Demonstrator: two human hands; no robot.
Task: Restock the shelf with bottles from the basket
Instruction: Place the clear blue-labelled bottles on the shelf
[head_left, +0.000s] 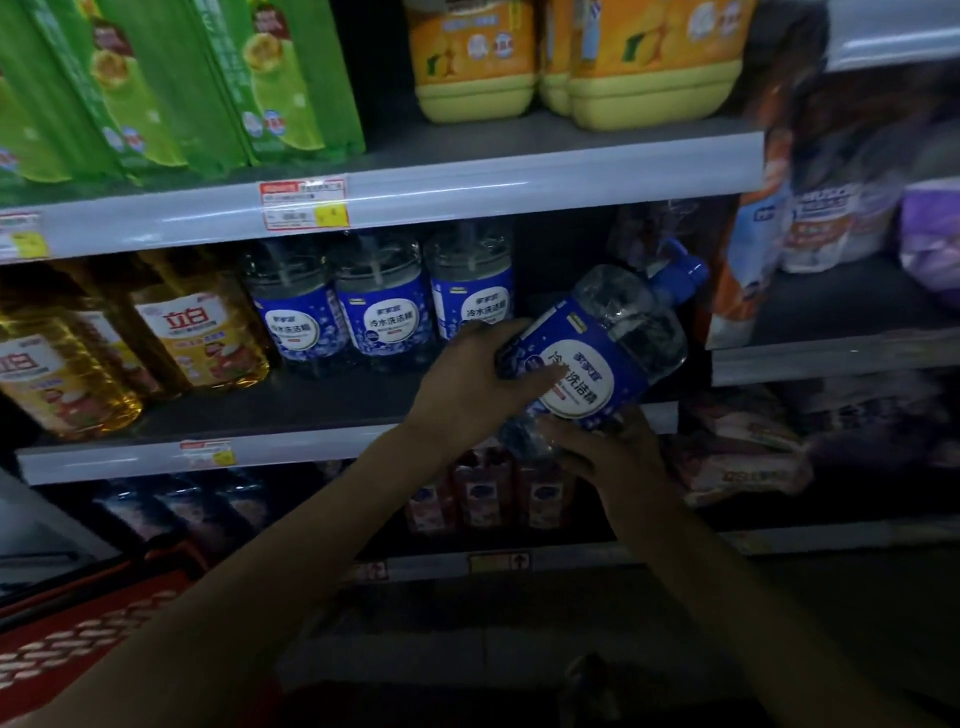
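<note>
Shelf (322, 405) had a gap; left hand (475, 376) and right hand (615, 460) gripped the bottle (608, 343), tilted toward one o'clock, probably to fit it in.

The upper shelf (571, 179) is occupied by green bottles (171, 88) at left and yellow jugs (597, 67) at right; a price tag (304, 203) is fixed to its edge. On the middle shelf (311, 410), golden bottles (197, 332) are stood at left, with three blue-labelled bottles (379, 312) upright just beside them.
</note>
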